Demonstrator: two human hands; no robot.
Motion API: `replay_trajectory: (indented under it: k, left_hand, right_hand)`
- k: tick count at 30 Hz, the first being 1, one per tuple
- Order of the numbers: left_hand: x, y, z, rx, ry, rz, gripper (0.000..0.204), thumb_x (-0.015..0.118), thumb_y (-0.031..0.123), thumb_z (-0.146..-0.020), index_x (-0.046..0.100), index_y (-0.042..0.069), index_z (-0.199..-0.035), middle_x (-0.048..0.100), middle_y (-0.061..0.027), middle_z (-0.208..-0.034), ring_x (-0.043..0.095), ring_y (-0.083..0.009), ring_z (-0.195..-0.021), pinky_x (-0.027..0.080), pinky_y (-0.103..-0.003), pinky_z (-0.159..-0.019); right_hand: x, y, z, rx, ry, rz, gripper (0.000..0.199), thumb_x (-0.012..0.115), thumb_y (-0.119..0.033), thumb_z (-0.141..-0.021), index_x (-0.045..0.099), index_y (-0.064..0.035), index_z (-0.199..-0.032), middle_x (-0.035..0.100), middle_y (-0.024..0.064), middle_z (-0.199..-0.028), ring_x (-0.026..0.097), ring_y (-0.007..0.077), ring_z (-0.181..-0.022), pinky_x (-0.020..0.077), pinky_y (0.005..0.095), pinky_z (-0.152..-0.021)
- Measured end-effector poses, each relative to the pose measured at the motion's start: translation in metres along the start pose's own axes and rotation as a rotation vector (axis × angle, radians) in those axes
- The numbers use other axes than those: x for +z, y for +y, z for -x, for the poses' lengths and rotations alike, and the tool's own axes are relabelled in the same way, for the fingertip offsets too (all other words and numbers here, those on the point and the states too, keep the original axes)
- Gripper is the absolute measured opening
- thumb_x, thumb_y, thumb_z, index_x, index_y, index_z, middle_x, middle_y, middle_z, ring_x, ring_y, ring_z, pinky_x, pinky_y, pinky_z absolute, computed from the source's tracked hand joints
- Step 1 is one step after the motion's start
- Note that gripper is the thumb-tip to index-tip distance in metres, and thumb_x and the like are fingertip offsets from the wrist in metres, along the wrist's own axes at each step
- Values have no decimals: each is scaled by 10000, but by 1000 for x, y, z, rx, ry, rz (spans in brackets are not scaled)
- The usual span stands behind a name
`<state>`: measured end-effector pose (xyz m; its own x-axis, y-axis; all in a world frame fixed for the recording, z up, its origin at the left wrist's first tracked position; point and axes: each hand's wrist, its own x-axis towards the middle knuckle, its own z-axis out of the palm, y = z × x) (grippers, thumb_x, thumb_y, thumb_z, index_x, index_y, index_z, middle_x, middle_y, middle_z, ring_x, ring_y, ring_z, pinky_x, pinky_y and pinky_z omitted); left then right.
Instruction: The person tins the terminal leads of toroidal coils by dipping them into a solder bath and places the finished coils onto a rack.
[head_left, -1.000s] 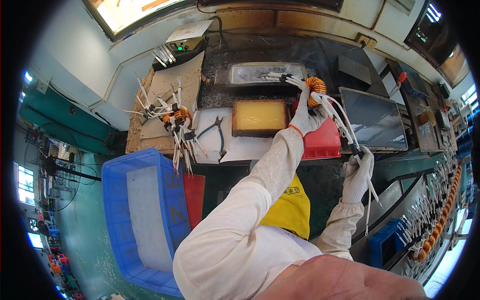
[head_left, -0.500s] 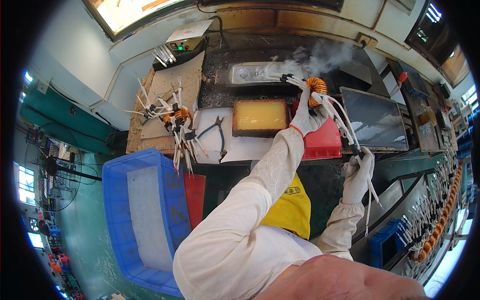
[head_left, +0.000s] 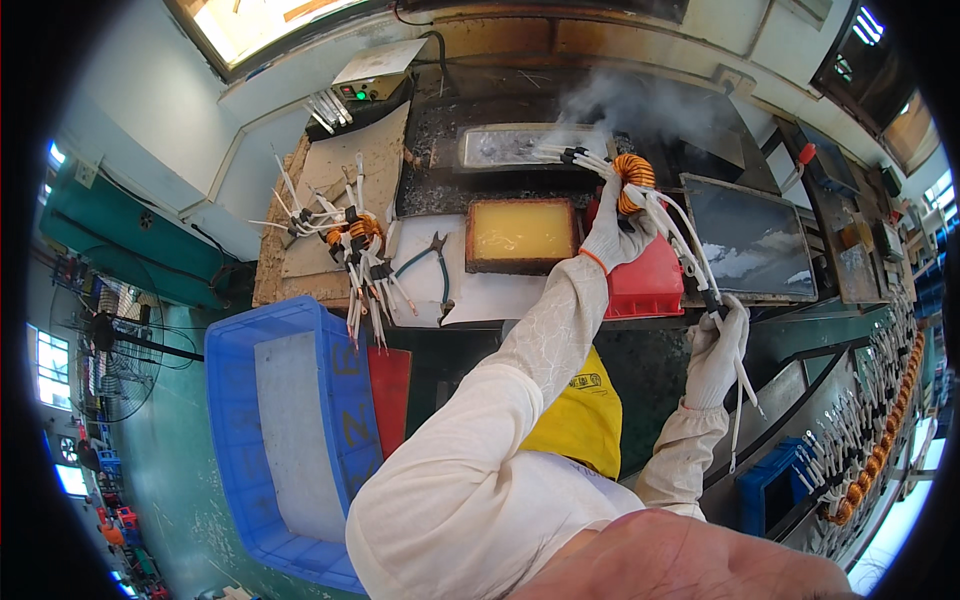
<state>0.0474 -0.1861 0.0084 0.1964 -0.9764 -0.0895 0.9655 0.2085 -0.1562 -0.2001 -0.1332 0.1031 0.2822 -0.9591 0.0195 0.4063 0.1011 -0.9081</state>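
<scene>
Smoke now rises thicker over the workbench's solder bath (head_left: 520,147). My left hand (head_left: 612,235) grips the copper toroid coil (head_left: 634,181), leads dipped there; my right hand (head_left: 716,345) pinches its trailing white leads (head_left: 690,250). Tinning seems underway.

A blue crate (head_left: 290,440) lies beside pliers (head_left: 432,262); a yellow tray (head_left: 520,232) sits nearby.

crate (head_left: 290,440) left | pliers (head_left: 437,262) centre | tray (head_left: 520,233) right of pliers

Path from left hand (head_left: 612,235) to solder tray (head_left: 520,147) open; red box (head_left: 645,285) below; smoke possibly hides far edge.
</scene>
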Motion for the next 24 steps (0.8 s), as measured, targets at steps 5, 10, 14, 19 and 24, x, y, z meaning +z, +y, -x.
replay_trajectory:
  k: [5,10,14,19,24]
  left_hand:
    - [0,0,0,2,-4,7,549,727,550,-836,615,58,-1052,672,-68,-945,678,-188,-816,604,-335,-705]
    - [7,-2,0,-7,-8,20,549,729,550,-836,612,57,-1048,665,-61,-940,671,-181,-808,597,-325,-696]
    - [6,-1,2,-4,-12,9,545,731,547,-836,609,57,-1042,658,-53,-929,662,-177,-801,591,-320,-689]
    - [8,-3,5,-15,4,20,538,726,547,-840,610,62,-1039,660,-54,-931,664,-175,-800,589,-316,-681]
    - [8,-3,4,8,16,20,528,722,545,-844,611,67,-1038,664,-53,-932,667,-174,-789,588,-318,-673]
  right_hand:
    - [0,1,-1,11,5,10,307,501,-315,-1043,580,-55,-1184,615,25,-771,520,36,-534,510,194,-557]
    - [1,-1,-3,8,14,9,315,513,-327,-1038,584,-59,-1187,617,22,-786,527,35,-548,512,191,-563]
    - [-1,1,-4,15,-3,2,314,519,-329,-1035,591,-62,-1183,616,22,-788,533,34,-558,514,188,-569]
    - [-1,0,-2,19,11,5,310,510,-325,-1039,594,-61,-1180,615,22,-784,524,36,-551,511,194,-572]
    - [3,-3,1,24,35,5,308,516,-327,-1038,595,-63,-1175,610,17,-760,502,41,-530,494,205,-574]
